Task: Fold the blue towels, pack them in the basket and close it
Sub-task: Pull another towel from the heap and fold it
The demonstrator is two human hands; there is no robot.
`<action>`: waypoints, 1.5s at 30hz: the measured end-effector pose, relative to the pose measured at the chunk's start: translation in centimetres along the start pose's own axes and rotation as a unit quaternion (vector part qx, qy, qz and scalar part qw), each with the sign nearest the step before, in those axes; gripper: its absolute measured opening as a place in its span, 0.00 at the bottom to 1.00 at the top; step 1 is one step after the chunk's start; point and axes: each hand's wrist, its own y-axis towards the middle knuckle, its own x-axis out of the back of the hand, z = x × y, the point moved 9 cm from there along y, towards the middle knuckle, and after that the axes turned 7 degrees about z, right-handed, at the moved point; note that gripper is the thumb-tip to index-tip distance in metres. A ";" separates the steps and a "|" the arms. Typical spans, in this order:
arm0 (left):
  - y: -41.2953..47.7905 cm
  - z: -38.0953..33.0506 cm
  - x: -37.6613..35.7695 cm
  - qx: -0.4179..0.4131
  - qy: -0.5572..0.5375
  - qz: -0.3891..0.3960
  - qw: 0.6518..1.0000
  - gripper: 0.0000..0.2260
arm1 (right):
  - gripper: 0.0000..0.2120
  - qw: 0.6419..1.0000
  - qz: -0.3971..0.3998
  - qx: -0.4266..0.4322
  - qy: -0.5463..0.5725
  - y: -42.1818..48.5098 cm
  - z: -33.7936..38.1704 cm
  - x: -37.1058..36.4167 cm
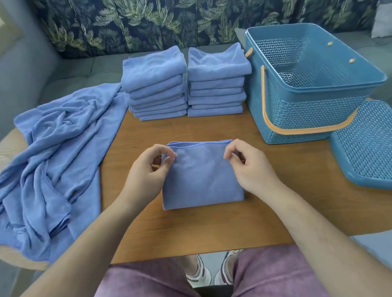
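— Where's the towel (201, 179) rn?
— Middle of the table (198, 229), lying flat, right in front of the person. It's folded to a near-square, a bit wider than deep, so its long axis runs 9 to 3.
— Which way's it pointing?
— Layered loose edges are at 12, toward the stacks. The edge at 6, nearest the person, looks like the closed fold.
— Hands?
— Apart, one on each far corner. L hand (145, 174) is at approx. 10 of the towel, thumb and forefinger pinching the cloth there. R hand (249, 167) is at 2, w/ the same pinch on the far-right corner. The other fingers are curled in on both.
— Other towels?
— Two folded stacks at 12, side by side, almost touching: L stack (155, 85) and R stack (217, 79), several towels each, rounded folds facing 6. An unfolded pile (48, 162) sits at 9, crumpled and draped over the table's left end.
— Basket?
— Basket (306, 113) is at 2, upright, mouth open upward, just beside the R stack. Can't tell if they touch. Its orange handle (308, 130) hangs down against the near wall. The lid (377, 150) is off, at 4, on the table's right end close by the basket's near-right corner.
— Behind it all?
— A grey sofa (4, 78) w/ a leaf-print back (153, 13) at 12.
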 end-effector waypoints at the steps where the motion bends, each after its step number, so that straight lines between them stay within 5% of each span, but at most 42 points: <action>1: 0.7 0.3 -0.1 -0.001 0.022 -0.006 1.000 0.09 | 0.15 1.000 0.002 -0.006 -0.009 0.7 -0.2 -0.3; 7: 2.8 2.6 -1.0 0.066 0.186 -0.004 0.980 0.07 | 0.11 0.992 0.020 -0.038 -0.117 2.7 -1.8 -2.2; 10: 1.5 -0.9 -2.0 -0.028 0.272 -0.034 0.961 0.15 | 0.15 0.976 -0.035 -0.027 -0.211 1.8 -0.2 -0.7; 13: 0.8 -1.9 -5.4 -0.080 0.308 0.032 0.948 0.23 | 0.21 0.965 -0.014 0.049 -0.259 0.9 2.4 -2.4; 16: 0.9 1.1 -7.5 -0.030 0.341 0.099 0.934 0.27 | 0.24 0.950 0.074 0.025 -0.302 0.4 0.6 -5.7; 19: 0.3 3.0 -6.7 0.004 0.320 0.090 0.943 0.28 | 0.26 0.949 0.100 -0.053 -0.293 -0.2 -2.9 -6.1; 27: -2.4 3.9 -4.6 0.121 0.292 0.014 0.949 0.25 | 0.24 0.965 -0.058 -0.043 -0.251 -3.9 -2.8 -3.3; 36: -1.8 2.4 -4.2 0.087 0.088 -0.003 0.992 0.21 | 0.17 0.994 -0.096 -0.051 0.007 -3.7 -1.1 -2.9; 45: 6.7 -9.1 1.1 -0.017 0.021 -0.018 0.999 0.21 | 0.18 0.992 -0.111 0.028 -0.061 4.2 8.4 5.8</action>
